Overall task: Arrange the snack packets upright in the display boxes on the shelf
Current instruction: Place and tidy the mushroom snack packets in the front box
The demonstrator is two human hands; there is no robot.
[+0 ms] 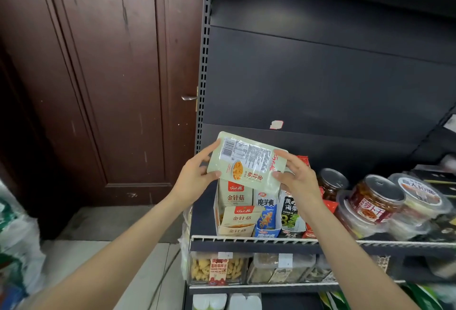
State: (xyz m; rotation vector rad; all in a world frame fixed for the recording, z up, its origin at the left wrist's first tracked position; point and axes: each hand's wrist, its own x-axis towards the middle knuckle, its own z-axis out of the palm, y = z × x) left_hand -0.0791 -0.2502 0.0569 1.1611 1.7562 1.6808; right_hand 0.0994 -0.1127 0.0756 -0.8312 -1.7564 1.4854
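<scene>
packet: pale green flat plastic snack packet (246,161), held in the air between both hands, above the display boxes, not touching them
packet long axis: runs from upper left to lower right, roughly level but tilted; barcode end toward the left fingers, red logo end toward the right fingers
packet face: printed side toward camera, text reads sideways/upside down, so not upright
left hand (195,176): grips the packet's left short edge; thumb on the near face at the lower left corner, fingers curled round behind the upper left edge
right hand (296,176): pinches the packet's right short edge; thumb on the lower right corner, fingertips over the top right by the red logo
beige box: beige cardboard display box with red logo (235,208), straight below the packet, under the gap between the two thumbs; matching packets stand upright inside, one leaning at the front
blue box: blue and white cardboard display box (266,213), below the right thumb, packets upright in it
dark box: black and green cardboard display box (291,213), under the right wrist, partly hidden
shelf: dark metal shelf with white wire front rail (246,238), below both hands
jars: clear round plastic tubs with red labels (372,201), right of the right hand, well apart from the packet
door: dark brown wooden door (98,75), left of and behind the left hand
</scene>
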